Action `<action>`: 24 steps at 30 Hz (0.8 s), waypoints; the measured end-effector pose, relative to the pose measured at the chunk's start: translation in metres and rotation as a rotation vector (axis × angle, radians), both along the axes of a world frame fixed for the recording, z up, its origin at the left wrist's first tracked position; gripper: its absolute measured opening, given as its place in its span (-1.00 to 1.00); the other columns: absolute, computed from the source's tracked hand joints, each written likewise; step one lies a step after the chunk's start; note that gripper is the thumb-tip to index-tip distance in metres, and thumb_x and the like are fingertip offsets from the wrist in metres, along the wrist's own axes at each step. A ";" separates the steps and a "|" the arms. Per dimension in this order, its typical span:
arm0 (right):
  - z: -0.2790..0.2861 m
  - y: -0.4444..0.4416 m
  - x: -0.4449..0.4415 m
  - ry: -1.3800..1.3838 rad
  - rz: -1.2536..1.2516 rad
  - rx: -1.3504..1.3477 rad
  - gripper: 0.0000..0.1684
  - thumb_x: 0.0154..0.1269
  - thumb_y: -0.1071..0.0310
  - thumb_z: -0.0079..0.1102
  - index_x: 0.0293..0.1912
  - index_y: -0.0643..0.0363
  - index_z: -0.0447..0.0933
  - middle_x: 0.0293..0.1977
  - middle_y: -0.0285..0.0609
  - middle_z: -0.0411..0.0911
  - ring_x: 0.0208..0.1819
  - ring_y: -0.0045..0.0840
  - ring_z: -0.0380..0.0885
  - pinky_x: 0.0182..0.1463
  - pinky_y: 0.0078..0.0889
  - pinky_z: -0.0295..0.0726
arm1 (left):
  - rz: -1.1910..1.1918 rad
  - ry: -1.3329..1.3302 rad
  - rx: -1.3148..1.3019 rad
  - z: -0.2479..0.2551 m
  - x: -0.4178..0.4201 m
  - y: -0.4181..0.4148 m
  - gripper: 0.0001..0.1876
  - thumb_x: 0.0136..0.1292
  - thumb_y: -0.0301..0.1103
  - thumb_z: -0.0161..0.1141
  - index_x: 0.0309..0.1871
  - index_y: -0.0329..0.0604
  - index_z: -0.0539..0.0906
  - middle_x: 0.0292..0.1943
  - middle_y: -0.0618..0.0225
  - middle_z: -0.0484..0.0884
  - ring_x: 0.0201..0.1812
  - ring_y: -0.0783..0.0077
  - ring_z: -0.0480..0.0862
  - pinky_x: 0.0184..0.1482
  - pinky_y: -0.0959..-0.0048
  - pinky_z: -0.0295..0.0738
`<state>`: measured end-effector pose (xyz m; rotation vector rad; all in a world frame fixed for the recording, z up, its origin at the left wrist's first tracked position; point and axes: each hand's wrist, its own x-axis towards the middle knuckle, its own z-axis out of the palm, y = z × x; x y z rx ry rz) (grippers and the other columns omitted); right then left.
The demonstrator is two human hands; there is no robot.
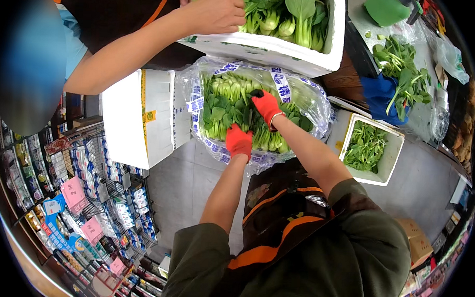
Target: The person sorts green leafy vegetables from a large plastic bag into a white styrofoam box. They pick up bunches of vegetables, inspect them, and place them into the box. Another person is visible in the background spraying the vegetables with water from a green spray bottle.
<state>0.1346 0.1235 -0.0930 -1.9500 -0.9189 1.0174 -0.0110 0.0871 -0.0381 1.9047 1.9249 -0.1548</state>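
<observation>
A crate lined with clear plastic film bearing printed writing (282, 85) stands in front of me, packed with rows of green bok choy (219, 108). My left hand (239, 141), in a red glove, reaches down among the leaves and stems at the near side. My right hand (266, 107), gloved in red with dark fingertips, rests on the bok choy a little farther off and to the right. The leaves and the angle hide the fingertips, so whether either hand grips a plant does not show.
Another person's hand (218, 15) reaches into a white foam box of bok choy (260, 51) beyond the crate. White foam boxes (144, 117) stand at left. A foam box (392, 154) at right holds loose greens. Leaves (407, 72) lie on a counter; shelves (98, 190) flank the floor.
</observation>
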 end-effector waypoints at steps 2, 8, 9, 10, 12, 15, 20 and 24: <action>-0.007 0.014 0.003 0.091 -0.043 -0.042 -0.67 0.16 0.07 0.04 -0.24 0.08 0.58 -0.25 0.04 0.58 -0.15 -0.06 0.52 -0.08 -0.15 0.50 | 0.029 -0.009 0.052 -0.005 0.002 -0.006 -0.45 -0.06 -0.16 0.35 -0.05 -0.29 0.42 -0.12 -0.13 0.51 -0.08 -0.12 0.54 -0.10 0.09 0.49; 0.006 0.012 0.008 -0.151 -0.082 -0.079 -0.71 0.12 0.14 0.12 -0.18 0.04 0.59 -0.29 -0.03 0.60 -0.18 -0.12 0.55 -0.10 -0.19 0.52 | 0.240 -0.083 -0.026 0.003 0.013 -0.011 -0.36 -0.06 -0.17 0.36 0.06 -0.28 0.37 -0.06 -0.16 0.47 -0.04 -0.14 0.52 -0.05 0.08 0.46; 0.015 0.015 0.010 -0.239 -0.057 -0.058 -0.70 0.12 0.18 0.15 -0.15 0.03 0.60 -0.30 -0.06 0.62 -0.19 -0.15 0.57 -0.10 -0.22 0.52 | 0.241 -0.101 -0.028 0.001 0.012 -0.009 -0.35 -0.08 -0.16 0.36 0.06 -0.29 0.38 -0.05 -0.16 0.47 -0.03 -0.15 0.51 -0.03 0.09 0.46; 0.023 0.021 0.013 -0.342 0.070 -0.082 -0.57 0.11 0.22 0.13 0.02 0.03 0.50 -0.13 -0.03 0.57 -0.08 -0.13 0.52 0.00 -0.19 0.49 | 0.243 -0.114 -0.029 -0.001 0.009 -0.007 -0.35 -0.09 -0.16 0.36 0.06 -0.30 0.39 -0.03 -0.16 0.47 -0.02 -0.15 0.51 -0.02 0.09 0.45; 0.032 0.037 0.019 -0.343 0.263 0.023 -0.47 0.11 0.23 0.13 0.12 0.05 0.40 0.00 0.01 0.49 0.01 -0.12 0.47 0.08 -0.21 0.45 | 0.208 -0.124 -0.024 -0.003 0.005 -0.004 -0.34 -0.11 -0.15 0.37 0.05 -0.30 0.42 -0.02 -0.15 0.48 -0.01 -0.15 0.50 -0.01 0.10 0.44; 0.019 0.060 0.024 -0.361 0.534 0.005 -0.36 0.12 0.25 0.10 0.22 0.12 0.26 0.14 0.05 0.36 0.16 -0.13 0.35 0.20 -0.25 0.36 | 0.139 -0.115 -0.027 -0.005 0.001 -0.004 -0.37 -0.13 -0.13 0.38 0.02 -0.27 0.46 -0.05 -0.10 0.51 -0.03 -0.12 0.52 -0.02 0.11 0.44; 0.027 0.067 0.023 -0.442 0.600 -0.040 -0.38 0.11 0.19 0.10 0.18 0.14 0.31 0.10 0.07 0.40 0.15 -0.13 0.36 0.19 -0.21 0.36 | 0.135 -0.138 -0.039 -0.017 -0.011 0.006 -0.48 -0.16 -0.11 0.40 -0.14 -0.23 0.58 -0.18 0.00 0.62 -0.13 -0.05 0.59 -0.07 0.15 0.48; 0.057 0.043 0.025 -0.299 0.427 -0.085 -0.43 0.10 0.19 0.13 0.13 0.12 0.37 0.07 0.07 0.42 0.09 -0.09 0.40 0.13 -0.16 0.41 | 0.139 -0.211 -0.101 -0.005 -0.022 0.016 -0.53 -0.16 -0.08 0.41 -0.25 -0.23 0.62 -0.31 0.07 0.67 -0.25 0.00 0.63 -0.15 0.20 0.50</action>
